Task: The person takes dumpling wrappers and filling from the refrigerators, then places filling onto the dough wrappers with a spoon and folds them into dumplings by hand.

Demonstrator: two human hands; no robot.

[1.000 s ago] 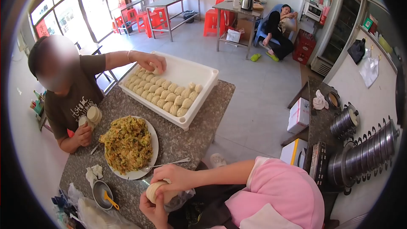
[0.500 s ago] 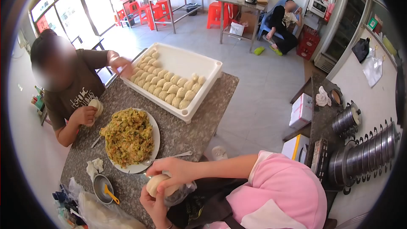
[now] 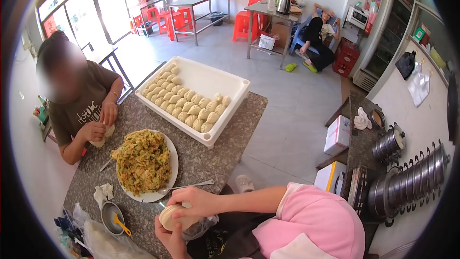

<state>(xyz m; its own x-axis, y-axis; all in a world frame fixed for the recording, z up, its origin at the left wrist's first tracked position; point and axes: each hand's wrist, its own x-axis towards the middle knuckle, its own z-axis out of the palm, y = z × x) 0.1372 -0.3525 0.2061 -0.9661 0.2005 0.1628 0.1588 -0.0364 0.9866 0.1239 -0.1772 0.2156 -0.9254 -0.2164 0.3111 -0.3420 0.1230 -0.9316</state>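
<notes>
Gripping round layered stack of pale cream dough discs (image 3: 173,219) with both hands, low in view, in front of black printed apron (image 3: 232,240); supporting it from below-left in left hand (image 3: 171,238), curled narrow around near side with thumb up on it; clasping far and upper side in right hand (image 3: 201,200), fingers bent over the edge, so wedged between the two and touching both. Note crumpled clear plastic bag (image 3: 200,228) just right of stack. Beyond the hands, on speckled grey-brown stone table (image 3: 206,160), see large round white plate (image 3: 174,165) heaped with chopped yellow-green filling (image 3: 143,160), with silver metal spoon (image 3: 191,185) on near rim, close to right hand. Left of left hand, see small round grey metal bowl (image 3: 110,211) with yellow utensil (image 3: 123,226) in it. Farther off, well apart from stack, see shallow rectangular white plastic tray (image 3: 206,81) part-filled with rows of pleated cream dumplings (image 3: 191,109)
</notes>
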